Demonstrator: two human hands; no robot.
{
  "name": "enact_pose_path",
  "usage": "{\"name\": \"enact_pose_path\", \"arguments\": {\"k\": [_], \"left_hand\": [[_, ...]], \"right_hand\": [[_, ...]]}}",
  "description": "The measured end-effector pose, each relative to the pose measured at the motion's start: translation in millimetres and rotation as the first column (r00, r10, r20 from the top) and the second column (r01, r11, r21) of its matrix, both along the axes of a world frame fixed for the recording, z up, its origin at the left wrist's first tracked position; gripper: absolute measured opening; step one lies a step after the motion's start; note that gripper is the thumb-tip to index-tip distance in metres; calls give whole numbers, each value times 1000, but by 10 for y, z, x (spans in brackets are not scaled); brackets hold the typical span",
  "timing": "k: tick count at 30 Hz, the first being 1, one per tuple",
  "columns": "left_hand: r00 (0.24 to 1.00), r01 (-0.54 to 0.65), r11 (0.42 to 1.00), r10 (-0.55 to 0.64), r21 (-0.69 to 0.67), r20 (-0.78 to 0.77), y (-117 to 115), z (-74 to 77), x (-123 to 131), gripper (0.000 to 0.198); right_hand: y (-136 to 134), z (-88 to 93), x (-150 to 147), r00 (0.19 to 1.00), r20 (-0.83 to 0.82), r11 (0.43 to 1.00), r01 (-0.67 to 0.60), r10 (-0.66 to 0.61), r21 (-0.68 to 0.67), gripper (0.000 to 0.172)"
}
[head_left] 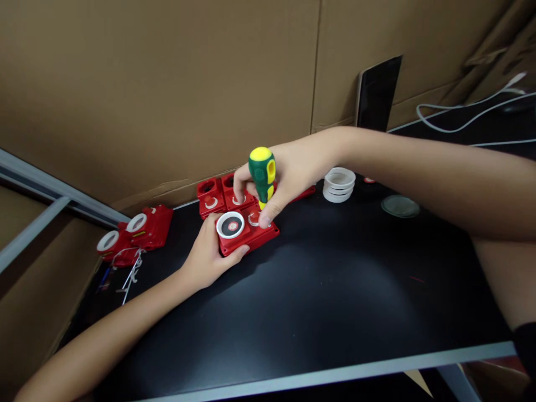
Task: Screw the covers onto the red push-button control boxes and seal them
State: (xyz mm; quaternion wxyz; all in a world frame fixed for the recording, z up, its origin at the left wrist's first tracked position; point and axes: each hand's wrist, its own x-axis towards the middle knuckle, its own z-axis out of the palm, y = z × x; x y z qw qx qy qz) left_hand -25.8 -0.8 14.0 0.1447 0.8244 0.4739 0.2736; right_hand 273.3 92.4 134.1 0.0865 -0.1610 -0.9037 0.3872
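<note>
A red plastic housing (262,239) with a white ring (230,225) around a dark round insert rests on the black tabletop. My left hand (211,251) grips its left end, thumb along the front edge and fingers behind. Over its right part, my right hand (288,173) is closed around a green and yellow screwdriver (262,173), held upright with its handle on top. The screwdriver's tip is hidden behind the thumb and fingers, so its exact contact point cannot be seen. More red housings (209,195) stand just behind, partly covered by my right hand.
On the left lie two red units (153,226) with white rings and pale wires. A stack of white rings (338,185) and a clear round disc (400,206) sit to the right. Cardboard (209,84) walls the back; a dark flat panel (378,92) leans there. White cable (444,129) lies far right.
</note>
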Motion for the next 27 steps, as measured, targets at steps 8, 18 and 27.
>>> {"name": "enact_pose_path", "arguments": {"k": [8,18,27], "left_hand": [[1000,-11,1000,11,-15,-7,-1,12,10,67],[1000,-4,1000,4,-9,-2,-6,7,7,67],[1000,-15,1000,14,-21,-11,-12,20,14,65]], "right_hand": [[-40,-59,-52,1000,13,999,-2,2,39,42],[0,28,4,984,11,982,-179,180,-59,41],[-8,-53,-65,999,-8,998,-49,50,41,41]]}}
